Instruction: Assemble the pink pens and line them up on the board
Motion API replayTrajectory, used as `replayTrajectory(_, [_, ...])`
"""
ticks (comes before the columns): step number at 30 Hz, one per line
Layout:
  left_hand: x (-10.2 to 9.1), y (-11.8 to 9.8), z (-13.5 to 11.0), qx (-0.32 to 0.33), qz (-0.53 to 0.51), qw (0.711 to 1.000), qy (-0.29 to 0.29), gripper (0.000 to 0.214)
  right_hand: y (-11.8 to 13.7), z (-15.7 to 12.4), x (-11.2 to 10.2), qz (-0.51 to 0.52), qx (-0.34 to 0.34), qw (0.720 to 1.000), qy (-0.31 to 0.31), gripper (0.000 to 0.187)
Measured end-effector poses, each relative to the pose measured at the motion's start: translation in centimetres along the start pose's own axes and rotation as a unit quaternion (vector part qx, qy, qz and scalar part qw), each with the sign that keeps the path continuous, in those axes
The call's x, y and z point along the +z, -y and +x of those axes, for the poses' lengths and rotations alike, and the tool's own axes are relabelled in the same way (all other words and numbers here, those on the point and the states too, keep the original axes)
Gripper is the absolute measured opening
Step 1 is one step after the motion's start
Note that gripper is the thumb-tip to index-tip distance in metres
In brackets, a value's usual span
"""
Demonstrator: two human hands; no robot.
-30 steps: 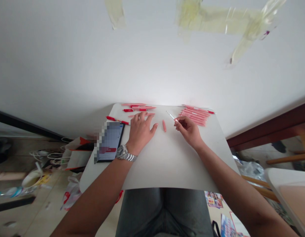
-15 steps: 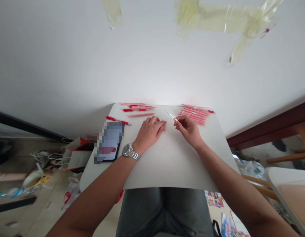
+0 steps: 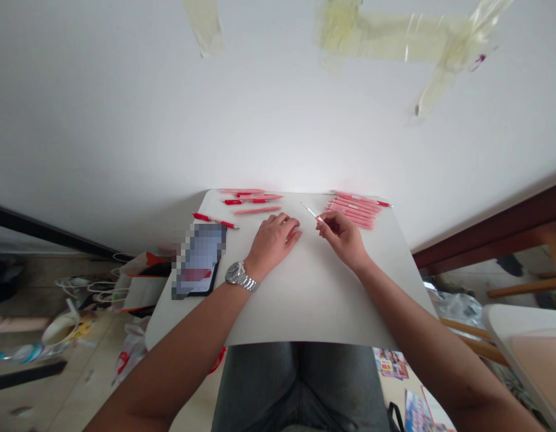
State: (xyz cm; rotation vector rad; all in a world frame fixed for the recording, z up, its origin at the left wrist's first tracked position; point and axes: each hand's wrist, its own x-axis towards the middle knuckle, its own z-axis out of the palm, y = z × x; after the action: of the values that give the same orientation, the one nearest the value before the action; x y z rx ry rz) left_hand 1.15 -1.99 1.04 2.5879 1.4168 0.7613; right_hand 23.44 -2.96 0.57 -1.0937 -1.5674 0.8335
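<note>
My left hand [image 3: 274, 240], a metal watch on its wrist, rests on the small white table [image 3: 304, 300] with its fingers curled over the spot where a short pink pen piece lay; the piece is hidden under them. My right hand [image 3: 343, 236] pinches a thin pen refill [image 3: 310, 211] whose tip points up and to the left. A row of pink pens [image 3: 355, 210] lies just beyond my right hand at the table's back right. Loose red and pink pen parts [image 3: 248, 201] lie at the back left, beyond my left hand.
A phone [image 3: 199, 258] lies at the table's left edge. The white wall stands right behind the table. Bags and cables clutter the floor to the left; a wooden bench and a white chair stand to the right. My knees are under the table's near edge.
My left hand moved right from the pen parts and closed its fingers over the short pink piece, which no longer shows. My right hand stayed put with the refill.
</note>
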Motion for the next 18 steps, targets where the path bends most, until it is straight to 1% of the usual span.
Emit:
replayTrajectory(4, [0.23,0.3,0.02,0.002,-0.002,1.0,-0.003,0.015,0.0,0.03,0.02,-0.004,0.003,1.0,-0.001,0.035])
replayTrajectory(11, [0.42,0.66,-0.15,0.0,-0.027,1.0,-0.016,0.022,-0.04,-0.01,-0.03,-0.006,0.005,1.0,0.0,0.035])
replayTrajectory(14, [0.29,0.74,-0.17,-0.009,-0.053,0.998,-0.039,0.026,0.03,-0.01,-0.01,-0.012,0.007,1.0,0.0,0.037])
replayTrajectory(18, [0.11,0.89,-0.14,-0.028,-0.127,0.988,-0.082,0.032,0.28,-0.05,0.07,-0.014,0.01,1.0,0.001,0.04])
